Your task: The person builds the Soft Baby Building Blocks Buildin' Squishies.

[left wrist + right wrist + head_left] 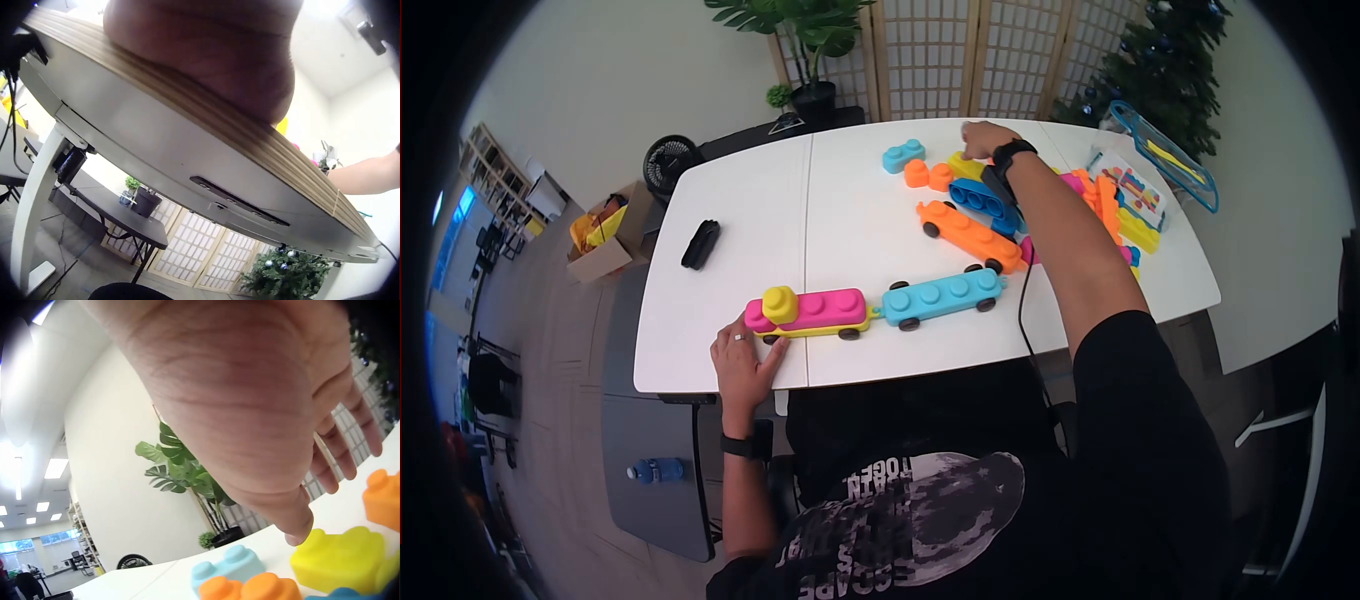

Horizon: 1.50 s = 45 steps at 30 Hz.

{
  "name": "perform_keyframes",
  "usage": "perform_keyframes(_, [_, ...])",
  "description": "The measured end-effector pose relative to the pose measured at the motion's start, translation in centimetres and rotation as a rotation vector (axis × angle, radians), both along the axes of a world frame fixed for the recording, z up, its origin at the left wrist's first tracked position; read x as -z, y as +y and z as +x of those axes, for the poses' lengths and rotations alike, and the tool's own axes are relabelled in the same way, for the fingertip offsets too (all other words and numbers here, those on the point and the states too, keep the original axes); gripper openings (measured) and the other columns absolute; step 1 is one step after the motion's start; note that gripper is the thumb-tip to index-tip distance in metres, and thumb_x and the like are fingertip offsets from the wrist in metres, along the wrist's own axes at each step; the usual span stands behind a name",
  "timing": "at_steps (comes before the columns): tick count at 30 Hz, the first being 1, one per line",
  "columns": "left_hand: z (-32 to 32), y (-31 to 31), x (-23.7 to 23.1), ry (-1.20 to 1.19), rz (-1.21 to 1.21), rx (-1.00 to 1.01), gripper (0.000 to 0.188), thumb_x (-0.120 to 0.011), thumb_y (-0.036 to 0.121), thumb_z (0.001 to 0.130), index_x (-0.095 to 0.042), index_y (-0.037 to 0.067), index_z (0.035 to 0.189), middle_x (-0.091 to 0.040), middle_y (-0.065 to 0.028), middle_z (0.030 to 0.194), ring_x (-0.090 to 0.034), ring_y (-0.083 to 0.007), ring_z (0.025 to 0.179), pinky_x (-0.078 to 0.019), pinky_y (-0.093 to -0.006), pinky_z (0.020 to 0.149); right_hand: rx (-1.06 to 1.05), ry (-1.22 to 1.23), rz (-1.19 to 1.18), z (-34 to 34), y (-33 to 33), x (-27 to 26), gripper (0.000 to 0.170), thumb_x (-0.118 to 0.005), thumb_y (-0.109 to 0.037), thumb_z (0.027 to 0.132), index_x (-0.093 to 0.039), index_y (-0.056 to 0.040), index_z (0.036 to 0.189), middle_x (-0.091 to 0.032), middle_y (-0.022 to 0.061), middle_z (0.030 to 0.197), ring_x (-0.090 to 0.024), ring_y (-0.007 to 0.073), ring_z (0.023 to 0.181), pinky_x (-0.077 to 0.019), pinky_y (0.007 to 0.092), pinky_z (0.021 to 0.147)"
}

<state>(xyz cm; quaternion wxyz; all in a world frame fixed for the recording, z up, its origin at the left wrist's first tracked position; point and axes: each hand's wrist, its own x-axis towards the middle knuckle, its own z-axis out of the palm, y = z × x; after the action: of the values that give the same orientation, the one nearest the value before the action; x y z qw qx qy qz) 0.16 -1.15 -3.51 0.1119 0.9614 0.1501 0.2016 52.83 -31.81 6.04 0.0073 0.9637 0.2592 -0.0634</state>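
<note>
At the table's near side, my left hand [743, 365] rests with its fingers and thumb at the left end of a pink and yellow toy train car [825, 313] carrying a yellow block [779, 304]. A light blue train car [945, 297] is hitched to its right end. My right hand [250, 419] reaches to the far side, fingers extended above a yellow block [340, 557], with nothing in its grasp. Light blue [904, 156] and orange [917, 174] blocks lie just left of it. An orange wheeled car [970, 238] stands between the hitched cars and the right hand.
Blue connected pieces [985, 203] lie under my right forearm. More blocks [1138, 232], a picture card [1128, 185] and a clear blue-edged bag [1170, 155] sit at the table's right. A black case [700, 244] lies on the left; a black cable [1022, 320] hangs over the near edge.
</note>
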Motion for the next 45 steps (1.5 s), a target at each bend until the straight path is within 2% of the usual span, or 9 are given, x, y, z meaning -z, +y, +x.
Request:
perform_keyframes(1, [0.0, 0.0, 0.2, -0.048, 0.011, 0.015, 0.065, -0.08, 0.043, 0.097, -0.065, -0.001, 0.143, -0.07, -0.017, 0.135, -0.058, -0.0365, 0.131, -0.041, -0.051, 0.112, 0.018, 0.009, -0.002, 0.4, -0.3, 0.6, 0.066, -0.089, -0.04, 0.086, -0.067, -0.0092, 0.14, -0.075, 0.0168, 0.137, -0.071, 0.0358, 0.128, -0.0564, 0.0489, 0.105])
perform_keyframes(10, [-0.1, -0.1, -0.2, -0.069, -0.016, 0.008, 0.072, -0.078, 0.051, 0.097, -0.063, -0.002, 0.144, -0.074, -0.018, 0.124, -0.061, -0.035, 0.126, -0.0405, -0.0493, 0.11, -0.033, 0.09, -0.115, -1.3, -0.1, 0.7, 0.069, -0.087, -0.029, 0.089, -0.061, -0.0031, 0.148, -0.071, 0.021, 0.143, -0.068, 0.0377, 0.134, -0.0569, 0.0506, 0.11])
perform_keyframes(13, [-0.1, -0.2, -0.1, -0.108, -0.001, 0.02, 0.069, -0.077, 0.051, 0.098, -0.064, -0.001, 0.143, -0.073, -0.0162, 0.123, -0.062, -0.0338, 0.124, -0.0412, -0.0483, 0.109, -0.003, -0.011, -0.101, -1.3, 0.1, 0.6, 0.069, -0.089, -0.019, 0.081, -0.063, -0.006, 0.144, -0.073, 0.0211, 0.137, -0.071, 0.0377, 0.128, -0.0584, 0.0468, 0.104])
perform_keyframes(16, [-0.1, 0.0, 0.2, -0.1, 0.005, 0.013, 0.069, -0.077, 0.051, 0.098, -0.063, 0.0, 0.143, -0.073, -0.0156, 0.125, -0.062, -0.0333, 0.125, -0.0408, -0.0479, 0.109, -0.032, -0.065, -0.104, -2.8, 0.0, -1.4, 0.061, -0.077, -0.008, 0.086, -0.06, 0.0009, 0.145, -0.072, 0.0255, 0.138, -0.07, 0.0401, 0.13, -0.0598, 0.0476, 0.108])
perform_keyframes(21, [-0.1, -0.1, 0.0, -0.094, -0.015, 0.015, 0.069, -0.076, 0.051, 0.098, -0.063, 0.0, 0.143, -0.073, -0.0143, 0.128, -0.061, -0.0327, 0.126, -0.0397, -0.0476, 0.111, -0.173, -0.332, 0.086, -2.4, -0.1, -3.8, 0.046, -0.074, -0.003, 0.089, -0.07, 0.0024, 0.134, -0.074, 0.0276, 0.127, -0.073, 0.0445, 0.118, -0.0614, 0.0489, 0.099])
perform_keyframes(26, [-0.1, -0.1, -0.2, -0.101, -0.015, 0.024, 0.067, -0.077, 0.049, 0.099, -0.062, 0.001, 0.144, -0.073, -0.0159, 0.127, -0.061, -0.0344, 0.127, -0.0399, -0.0491, 0.111, -0.389, -0.018, 0.441, -15.4, 3.3, -10.5, 0.036, -0.074, -0.005, 0.096, -0.076, -0.0029, 0.132, -0.08, 0.0179, 0.104, -0.078, 0.031, 0.095, -0.0607, 0.038, 0.089])
perform_keyframes(31, [-0.2, 0.0, 0.3, -0.09, -0.032, 0.004, 0.072, -0.077, 0.054, 0.097, -0.063, 0.001, 0.144, -0.072, -0.0135, 0.135, -0.061, -0.0323, 0.13, -0.039, -0.0483, 0.112, -0.722, 0.133, 0.462, -29.1, 5.7, -7.3, 0.034, -0.075, -0.014, 0.102, -0.076, -0.0043, 0.134, -0.079, 0.0166, 0.109, -0.076, 0.0309, 0.101, -0.0593, 0.0396, 0.095])
perform_keyframes(40, [-0.4, -0.1, -0.2, -0.085, -0.051, 0.013, 0.071, -0.078, 0.052, 0.097, -0.063, 0.002, 0.144, -0.071, -0.0154, 0.132, -0.06, -0.0348, 0.129, -0.0406, -0.0492, 0.112, -0.749, -0.05, 0.263, -33.6, 7.7, -3.8, 0.029, -0.066, -0.02, 0.106, -0.08, -0.003, 0.126, -0.071, 0.016, 0.107, -0.066, 0.0324, 0.105, -0.0564, 0.0409, 0.098])
perform_keyframes(45, [-0.4, -0.1, 0.1, -0.122, -0.049, 0.006, 0.07, -0.079, 0.054, 0.096, -0.065, 0.003, 0.142, -0.073, -0.0121, 0.129, -0.062, -0.0326, 0.125, -0.0401, -0.0483, 0.11, -0.811, -0.107, 0.339, -35.6, 6.4, -4.1, 0.028, -0.059, -0.015, 0.111, -0.078, 0.0031, 0.12, -0.071, 0.0163, 0.105, -0.066, 0.0317, 0.101, -0.0584, 0.0407, 0.094])
